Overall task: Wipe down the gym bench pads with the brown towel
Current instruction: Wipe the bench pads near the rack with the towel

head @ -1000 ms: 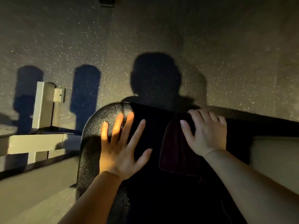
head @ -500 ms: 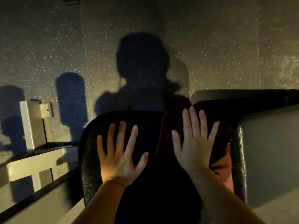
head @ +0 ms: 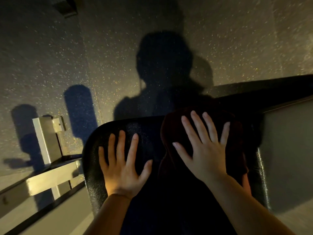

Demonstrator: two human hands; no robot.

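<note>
Both palms are pressed flat on the dark bench pad, the right one over the brown towel.

At 9 o'clock, a white metal frame (head: 49, 141) is seen beside the pad, on the speckled floor (head: 105, 53). The left hand (head: 122, 164) is laid bare on the black bench pad (head: 92, 150) at 7 o'clock, its fingers (head: 121, 146) spread wide and holding nothing. At 3 o'clock of it, the right hand (head: 202, 150) is pressed flat on the brown towel (head: 171, 131), fingers splayed wide, nothing gripped. The towel is bunched at the pad's far right end. A grey padded surface (head: 286, 150) is seen at 3 o'clock.
</note>
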